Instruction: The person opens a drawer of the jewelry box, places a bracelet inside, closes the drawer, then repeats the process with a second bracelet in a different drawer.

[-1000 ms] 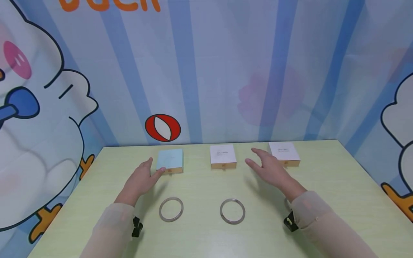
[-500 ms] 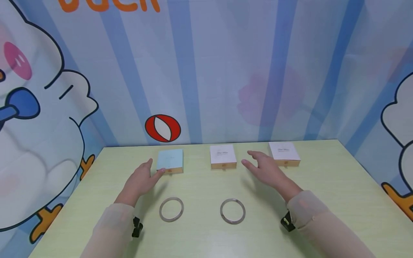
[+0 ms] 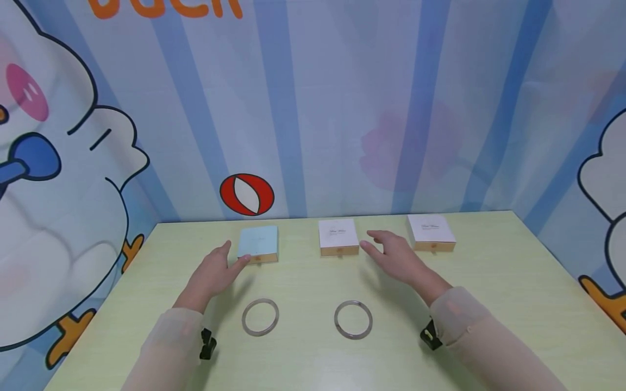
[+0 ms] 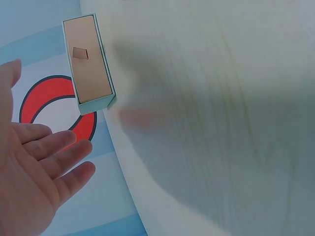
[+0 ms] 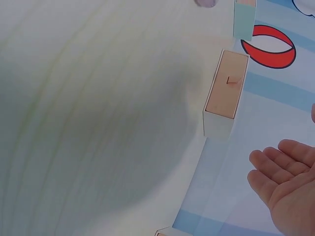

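Observation:
My left hand [image 3: 210, 274] hovers above the table left of a light blue box [image 3: 257, 240], fingers extended and thumb apart. Its thumb overlaps the box corner in the head view, but the left wrist view shows a gap between hand and box [image 4: 88, 64]. My right hand [image 3: 398, 259] hovers with loose fingers between a middle white box [image 3: 337, 234] and a right-hand white box [image 3: 430, 228], holding nothing. In the right wrist view its fingers lie apart from the middle box's tan drawer front [image 5: 227, 88]. Two greyish bangles [image 3: 244, 320] [image 3: 336, 317] lie flat nearer me.
The boxes stand in a row along the far part of the pale wooden table [image 3: 303, 347]. Behind it hangs a blue striped cartoon backdrop [image 3: 332, 108]. Black wrist devices [image 3: 207, 344] [image 3: 430, 335] show at both sleeves.
My right hand has drifted left, from beside the right-hand white box toward the middle one. A third bangle, partly seen by the right wrist earlier, is now hidden. My left hand stays put.

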A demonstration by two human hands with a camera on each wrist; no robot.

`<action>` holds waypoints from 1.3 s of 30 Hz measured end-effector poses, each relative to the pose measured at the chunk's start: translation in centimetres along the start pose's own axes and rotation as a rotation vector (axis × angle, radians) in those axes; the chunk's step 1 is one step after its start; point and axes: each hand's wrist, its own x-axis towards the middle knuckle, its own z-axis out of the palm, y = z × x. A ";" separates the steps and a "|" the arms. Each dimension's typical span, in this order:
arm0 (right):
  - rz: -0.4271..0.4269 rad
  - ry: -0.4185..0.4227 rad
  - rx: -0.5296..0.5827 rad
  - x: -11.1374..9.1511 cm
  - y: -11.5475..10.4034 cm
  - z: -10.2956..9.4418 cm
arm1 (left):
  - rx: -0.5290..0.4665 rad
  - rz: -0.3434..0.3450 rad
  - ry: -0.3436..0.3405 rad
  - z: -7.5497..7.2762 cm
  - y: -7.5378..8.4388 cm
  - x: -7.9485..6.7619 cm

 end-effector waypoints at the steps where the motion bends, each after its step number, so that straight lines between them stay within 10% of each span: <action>1: -0.003 -0.002 -0.001 0.0 -0.1 0.0 | -0.005 0.002 0.000 0.0 0.0 0.0; 39: -0.050 -0.042 0.139 1.7 -5.1 2.4 | -0.095 -0.015 0.004 0.4 -0.2 0.3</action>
